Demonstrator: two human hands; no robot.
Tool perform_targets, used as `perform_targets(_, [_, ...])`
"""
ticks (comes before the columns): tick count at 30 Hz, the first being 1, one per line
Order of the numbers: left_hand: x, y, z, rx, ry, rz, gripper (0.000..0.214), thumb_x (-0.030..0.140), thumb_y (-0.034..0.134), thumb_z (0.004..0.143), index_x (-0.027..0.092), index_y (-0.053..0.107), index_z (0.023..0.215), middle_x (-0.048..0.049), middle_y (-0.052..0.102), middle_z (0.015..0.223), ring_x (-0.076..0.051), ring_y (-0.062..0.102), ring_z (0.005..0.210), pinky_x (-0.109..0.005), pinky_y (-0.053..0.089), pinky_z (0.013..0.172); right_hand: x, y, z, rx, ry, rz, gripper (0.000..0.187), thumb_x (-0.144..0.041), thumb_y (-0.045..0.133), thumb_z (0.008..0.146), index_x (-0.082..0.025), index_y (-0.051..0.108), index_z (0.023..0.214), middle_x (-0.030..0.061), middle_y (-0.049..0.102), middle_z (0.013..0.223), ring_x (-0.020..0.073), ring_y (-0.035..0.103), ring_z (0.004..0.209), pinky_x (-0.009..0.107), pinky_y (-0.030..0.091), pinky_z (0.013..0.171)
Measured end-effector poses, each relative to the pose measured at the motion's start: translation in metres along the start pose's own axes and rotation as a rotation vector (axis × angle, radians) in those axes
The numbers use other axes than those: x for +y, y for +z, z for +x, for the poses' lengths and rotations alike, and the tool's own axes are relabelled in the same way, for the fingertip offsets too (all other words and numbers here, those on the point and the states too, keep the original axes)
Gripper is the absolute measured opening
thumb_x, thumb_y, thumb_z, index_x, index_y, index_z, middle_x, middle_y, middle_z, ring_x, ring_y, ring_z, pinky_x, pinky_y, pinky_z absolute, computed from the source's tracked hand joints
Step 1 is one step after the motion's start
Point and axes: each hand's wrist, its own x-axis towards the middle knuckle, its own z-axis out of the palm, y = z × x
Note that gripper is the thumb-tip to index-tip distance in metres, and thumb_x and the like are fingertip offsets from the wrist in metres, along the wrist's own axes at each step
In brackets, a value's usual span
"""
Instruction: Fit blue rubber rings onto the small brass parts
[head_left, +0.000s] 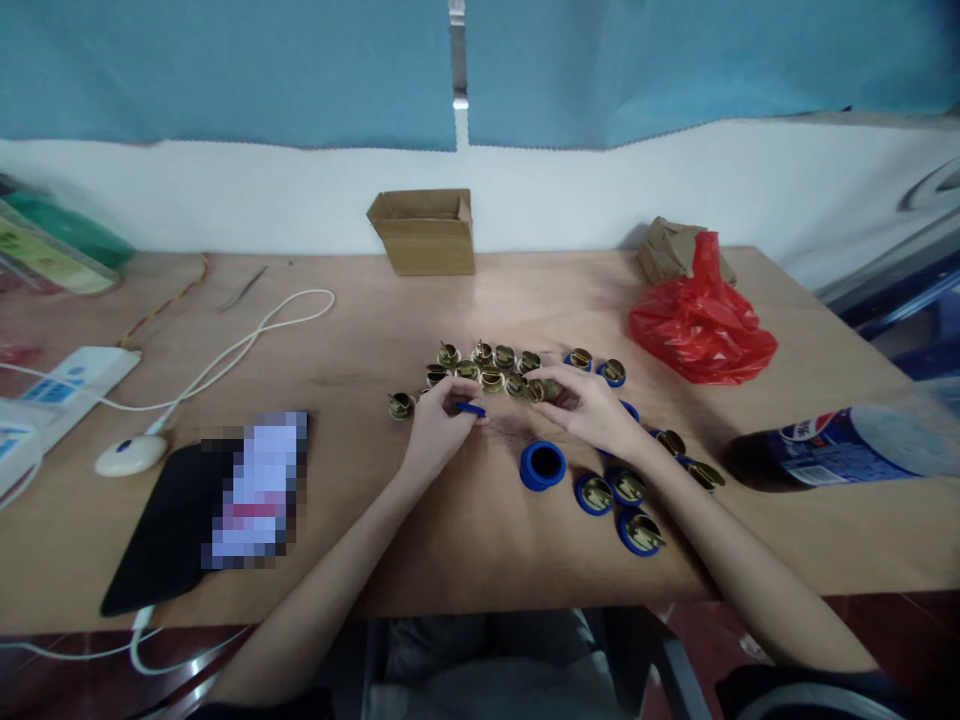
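My left hand (436,425) is closed in a pinch on a small blue ring (471,408) at the middle of the wooden table (360,330). My right hand (589,402) reaches in from the right, its fingers curled on a brass piece (541,390) at the edge of a cluster of several loose brass parts (491,367). An empty blue cap (542,465) lies just in front of both hands. Several blue caps with brass parts set in them (626,505) sit under and beside my right forearm.
An open cardboard box (425,232) stands at the back. A red plastic bag (701,318) and a brown paper bundle (671,248) lie back right, a Pepsi bottle (840,445) on its side at right. A blurred phone (259,488), black pad, white mouse (131,455) and power strip (64,385) are left.
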Motion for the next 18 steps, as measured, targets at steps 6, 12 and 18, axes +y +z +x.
perform_targets(6, [0.0112, -0.0024, -0.006, -0.058, -0.097, -0.051, 0.017, 0.018, 0.076, 0.065, 0.016, 0.071, 0.081, -0.003, 0.072, 0.079, -0.016, 0.072, 0.076, -0.029, 0.066, 0.067, 0.0016, 0.0004, -0.0005, -0.003, 0.006, -0.005, 0.03, -0.018, 0.069, 0.088, -0.021, 0.07, 0.118, 0.0061, 0.074, 0.107, 0.0163, 0.067, 0.074, 0.032, 0.056, 0.071])
perform_targets(12, [0.0069, -0.0042, -0.0083, -0.169, -0.295, -0.065, 0.025, 0.014, 0.079, 0.063, 0.016, 0.068, 0.085, -0.0021, 0.073, 0.073, -0.018, 0.074, 0.064, -0.031, 0.066, 0.059, 0.0011, -0.0011, -0.0005, -0.014, 0.027, -0.017, 0.03, -0.017, 0.07, 0.087, -0.021, 0.07, 0.117, 0.0066, 0.074, 0.11, 0.0157, 0.066, 0.073, 0.031, 0.055, 0.068])
perform_targets(18, [0.0055, -0.0103, -0.0035, -0.236, -0.33, -0.137, 0.02, 0.014, 0.082, 0.064, 0.017, 0.067, 0.076, -0.0046, 0.078, 0.076, -0.02, 0.078, 0.074, -0.034, 0.068, 0.07, 0.0005, -0.0024, -0.0006, -0.018, 0.033, -0.029, 0.03, -0.017, 0.07, 0.087, -0.021, 0.071, 0.116, 0.0065, 0.075, 0.109, 0.0151, 0.066, 0.072, 0.031, 0.055, 0.07])
